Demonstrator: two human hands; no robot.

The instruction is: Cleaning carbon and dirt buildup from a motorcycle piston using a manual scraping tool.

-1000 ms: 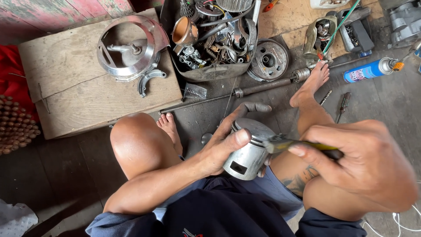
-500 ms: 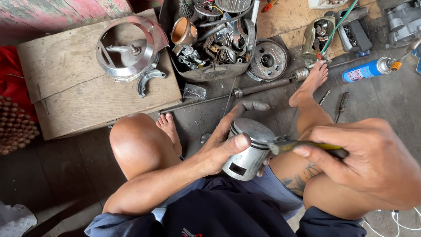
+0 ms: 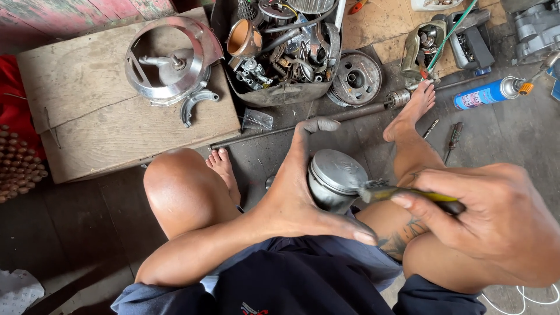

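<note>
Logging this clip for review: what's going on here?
A person sits on the floor holding a metal piston in the left hand. The right hand holds a small brush, its bristles against the piston's edge. A tray of engine parts, a spray can and a wooden board with a round metal cover lie around.

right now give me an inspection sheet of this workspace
surface: dark concrete floor, person seated on it.
job's things: grey metal piston in the left hand; yellow-handled brush in the right hand, bristles at the piston's rim.
clutter: tub of engine parts, round metal cover on a wooden board, blue spray can, long steel rod, screwdriver.
grippers: both hands closed on their items.
cables: white cord at lower right; green wire.
surroundings: red cloth at left.
</note>
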